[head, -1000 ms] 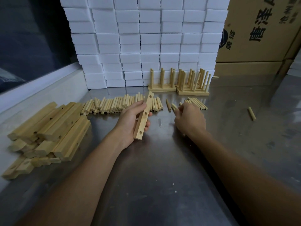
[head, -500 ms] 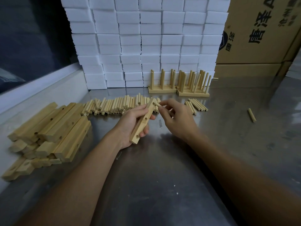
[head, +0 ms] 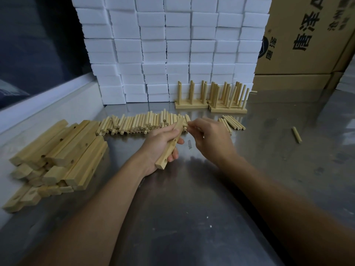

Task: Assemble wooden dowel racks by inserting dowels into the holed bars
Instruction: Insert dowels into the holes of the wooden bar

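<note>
Up close, we see a pale wooden holed bar (head: pixel 170 145) held slantwise above the steel table (head: pixel 192 217), its near end low and its far end tipped up toward the dowels. Two round holes show along its upper face. Our left hand (head: pixel 160 144) grips it, fingers curled under and thumb along the top. Our right hand (head: pixel 208 136) meets the bar's far end with fingertips pinched together; whatever they pinch is hidden behind the fingers, so we cannot tell whether a dowel sits there. Just behind lies a long row of loose dowels (head: pixel 142 122), with a smaller bunch (head: pixel 231 121) to the right and one stray dowel (head: pixel 296 134) well apart. Stacked bars (head: pixel 63 150) lie at the left. Finished racks (head: pixel 211 96) stand near the white foam blocks (head: pixel 172 45), beside cardboard boxes (head: pixel 307 35) cut off by the frame.
</note>
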